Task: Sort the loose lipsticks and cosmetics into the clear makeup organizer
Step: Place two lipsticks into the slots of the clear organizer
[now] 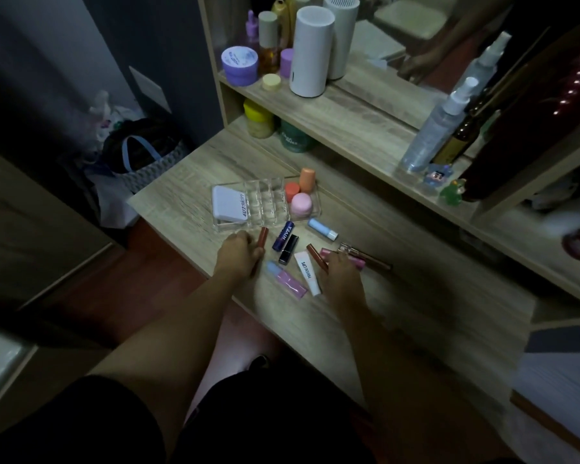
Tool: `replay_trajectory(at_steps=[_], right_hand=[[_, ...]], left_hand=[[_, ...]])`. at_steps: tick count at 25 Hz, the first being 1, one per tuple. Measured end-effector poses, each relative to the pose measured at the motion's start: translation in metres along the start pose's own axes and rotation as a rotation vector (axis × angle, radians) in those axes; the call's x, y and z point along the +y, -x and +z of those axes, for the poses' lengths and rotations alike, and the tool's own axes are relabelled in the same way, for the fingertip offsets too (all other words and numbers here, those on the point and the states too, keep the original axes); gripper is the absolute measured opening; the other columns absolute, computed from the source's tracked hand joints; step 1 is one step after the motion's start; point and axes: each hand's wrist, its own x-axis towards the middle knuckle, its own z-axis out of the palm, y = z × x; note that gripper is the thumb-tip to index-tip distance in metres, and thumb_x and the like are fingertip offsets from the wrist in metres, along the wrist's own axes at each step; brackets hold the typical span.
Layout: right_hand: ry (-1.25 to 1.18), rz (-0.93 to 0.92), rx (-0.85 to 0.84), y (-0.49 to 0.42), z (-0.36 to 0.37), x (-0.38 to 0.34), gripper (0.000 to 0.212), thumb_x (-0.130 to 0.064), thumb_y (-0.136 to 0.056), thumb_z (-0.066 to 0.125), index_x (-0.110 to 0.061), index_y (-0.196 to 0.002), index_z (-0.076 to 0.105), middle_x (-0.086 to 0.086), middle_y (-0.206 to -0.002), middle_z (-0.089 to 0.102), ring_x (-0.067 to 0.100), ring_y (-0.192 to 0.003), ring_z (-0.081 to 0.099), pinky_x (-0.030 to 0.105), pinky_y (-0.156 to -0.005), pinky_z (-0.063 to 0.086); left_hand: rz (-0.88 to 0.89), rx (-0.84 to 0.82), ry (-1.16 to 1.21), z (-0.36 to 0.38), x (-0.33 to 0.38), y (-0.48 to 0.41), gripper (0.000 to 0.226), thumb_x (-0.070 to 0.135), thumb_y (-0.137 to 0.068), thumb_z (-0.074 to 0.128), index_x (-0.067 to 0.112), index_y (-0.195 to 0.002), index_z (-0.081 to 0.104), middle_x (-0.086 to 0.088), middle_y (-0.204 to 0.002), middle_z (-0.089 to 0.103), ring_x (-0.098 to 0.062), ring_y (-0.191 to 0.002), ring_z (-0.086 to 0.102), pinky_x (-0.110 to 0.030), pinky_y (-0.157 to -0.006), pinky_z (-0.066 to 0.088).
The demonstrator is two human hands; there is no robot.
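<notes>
Organizer [265, 226] sits mid-desk [399, 296], partly filled: white compact [230, 203] left, three pots (orange, coral, pink) right; centre lipstick slots bare. Left hand [238, 251] curled around brown lipstick [261, 241]. Right hand [344, 276] closing on another brown tube [315, 256]. Several tubes loose: sorting barely begun.

A clear plastic compartmented organizer [265, 204] on the desk [399, 313] holds a white compact [229, 204] and pink jar [301, 203]; loose lipstick tubes [283, 241] lie just before it.
</notes>
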Motion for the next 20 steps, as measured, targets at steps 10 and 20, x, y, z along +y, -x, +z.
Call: replay_trajectory(at_steps=[10,20], right_hand=[[-0.243,-0.236,0.047,-0.004,-0.021,0.003,0.023,-0.013,-0.091,0.055,-0.005,-0.112,0.06,0.012,-0.108,0.064,0.02,-0.101,0.061,0.034,-0.091,0.051],[-0.701,-0.266,0.029,-0.081,-0.054,-0.083,0.017,-0.012,-0.087,0.062,-0.011,-0.104,0.062,-0.012,-0.088,0.061,-0.014,-0.073,0.056,-0.006,-0.059,0.042]], left_hand=[[0.054,0.096,0.127,-0.004,0.017,0.02,0.02,0.025,-0.079,0.068,0.009,-0.086,0.056,-0.014,-0.084,0.067,-0.028,-0.075,0.061,-0.037,-0.072,0.05],[0.161,0.374,0.309,-0.077,0.046,-0.035,0.027,0.021,-0.087,0.062,0.006,-0.109,0.06,-0.014,-0.099,0.071,-0.018,-0.083,0.065,-0.027,-0.078,0.051]])
